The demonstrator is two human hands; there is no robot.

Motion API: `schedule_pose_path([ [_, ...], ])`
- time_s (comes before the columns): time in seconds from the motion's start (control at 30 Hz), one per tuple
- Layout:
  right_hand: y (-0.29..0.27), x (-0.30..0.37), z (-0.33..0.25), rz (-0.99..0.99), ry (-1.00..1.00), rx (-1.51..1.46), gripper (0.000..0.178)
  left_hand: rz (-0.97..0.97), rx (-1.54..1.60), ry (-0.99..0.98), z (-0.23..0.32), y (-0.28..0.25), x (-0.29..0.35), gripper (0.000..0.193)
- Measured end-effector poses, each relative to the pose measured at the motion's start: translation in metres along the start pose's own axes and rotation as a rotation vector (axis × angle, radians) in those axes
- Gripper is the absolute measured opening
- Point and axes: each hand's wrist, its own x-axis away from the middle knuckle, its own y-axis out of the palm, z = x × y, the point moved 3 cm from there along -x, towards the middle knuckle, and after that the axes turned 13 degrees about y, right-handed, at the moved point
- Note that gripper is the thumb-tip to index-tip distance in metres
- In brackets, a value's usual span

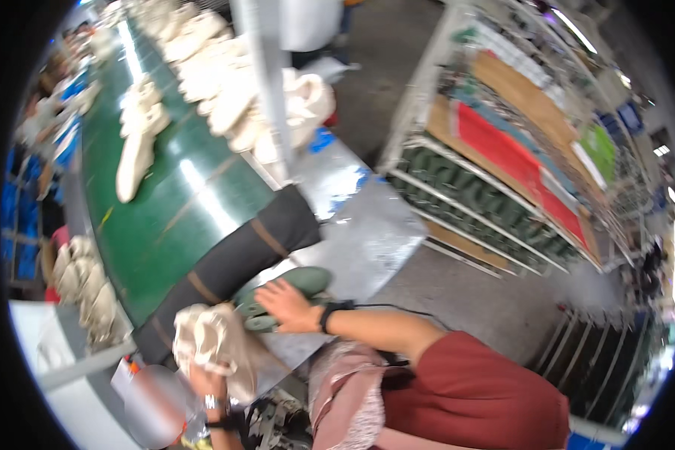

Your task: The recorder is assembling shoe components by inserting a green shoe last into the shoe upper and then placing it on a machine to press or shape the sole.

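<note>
My left hand [205,381] is closed around the near end of a cream shoe upper [216,339], held at the front edge of the workbench. Some of its fingers are hidden behind the upper. To the right of it, my right hand [289,306] lies with fingers spread on a small pile of dark green shoe soles [309,280]. The palm touches the soles, and no grip on one shows. The soles rest on a silver metal tabletop [379,244]. Motion blurs the picture somewhat.
A green conveyor belt [195,187] runs ahead, with a cream shoe pair [136,142] on it and more cream shoes [210,67] heaped along its right side. A black padded roll [225,259] crosses the belt's near end. A rack [457,195] of green soles stands at right, beyond a white post [266,90].
</note>
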Motion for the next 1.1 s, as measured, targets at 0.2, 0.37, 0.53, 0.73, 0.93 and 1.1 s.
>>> schedule_pose_path([
  [0.2,-0.008,0.043,-0.009,-0.216,-0.233,0.064,0.075,0.046,-0.24,0.387,0.039,-0.033,-0.204,0.083],
  [0.37,-0.029,0.1,-0.026,-0.005,0.217,-0.073,0.071,0.076,-0.439,0.245,0.034,-0.018,-0.268,0.082],
  [0.53,0.021,0.156,0.002,0.357,1.297,-0.936,0.092,-0.103,-0.139,0.257,-0.021,0.132,-0.117,0.062],
  [0.73,0.035,0.147,0.0,0.161,1.211,-1.338,0.128,-0.324,0.569,-0.127,0.006,0.234,-0.018,0.064],
  [0.93,-0.063,0.234,0.047,0.368,1.169,-1.521,0.097,-0.457,1.174,-0.076,0.151,0.228,0.002,0.09],
  [1.1,-0.246,0.298,0.131,0.812,0.783,-1.165,0.091,-0.574,1.01,0.409,0.353,0.248,-0.07,0.095],
])
